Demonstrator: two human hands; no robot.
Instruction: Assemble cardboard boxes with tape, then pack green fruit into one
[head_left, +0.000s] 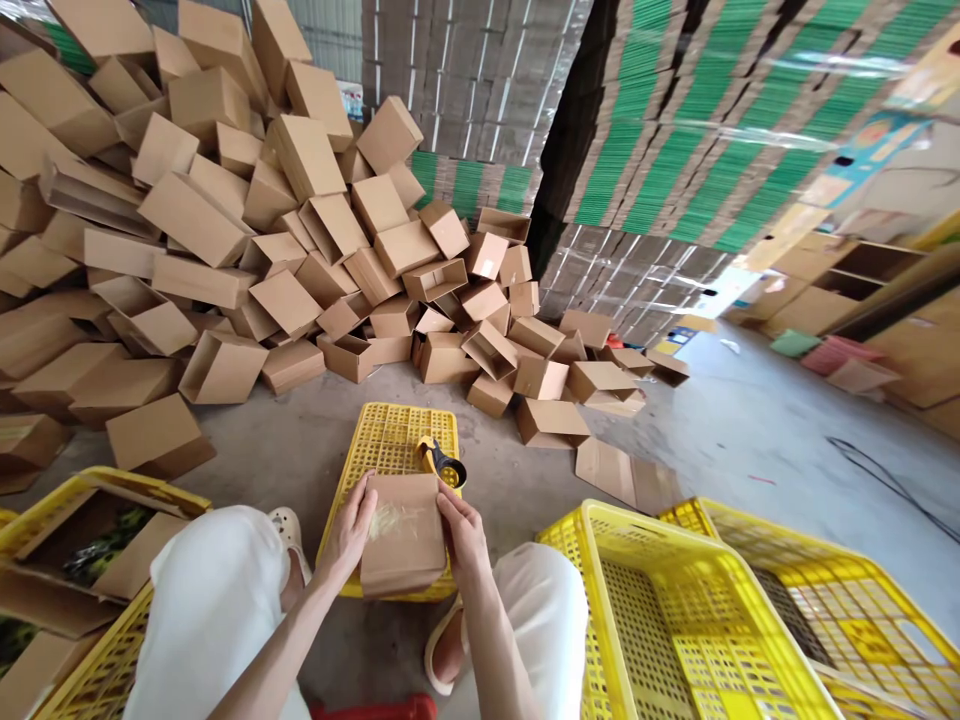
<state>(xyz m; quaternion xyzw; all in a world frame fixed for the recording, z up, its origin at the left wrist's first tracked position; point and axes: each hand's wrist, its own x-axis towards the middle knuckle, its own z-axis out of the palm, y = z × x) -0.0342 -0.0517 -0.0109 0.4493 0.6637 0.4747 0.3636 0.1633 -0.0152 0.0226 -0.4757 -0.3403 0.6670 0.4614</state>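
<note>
Between my knees a small brown cardboard box rests over an upturned yellow plastic crate. Pale scuffs mark its top face. My left hand grips the box along its left side, and my right hand holds its far right corner and side. The fingertips of both hands are partly hidden behind the cardboard. Just beyond the box, a yellow and black tape dispenser lies on the crate, close to my right hand.
A large heap of brown boxes fills the left and far floor. Yellow crates stand at my right. Another crate at my left bears an opened carton. Strapped stacks of flat cardboard rise behind.
</note>
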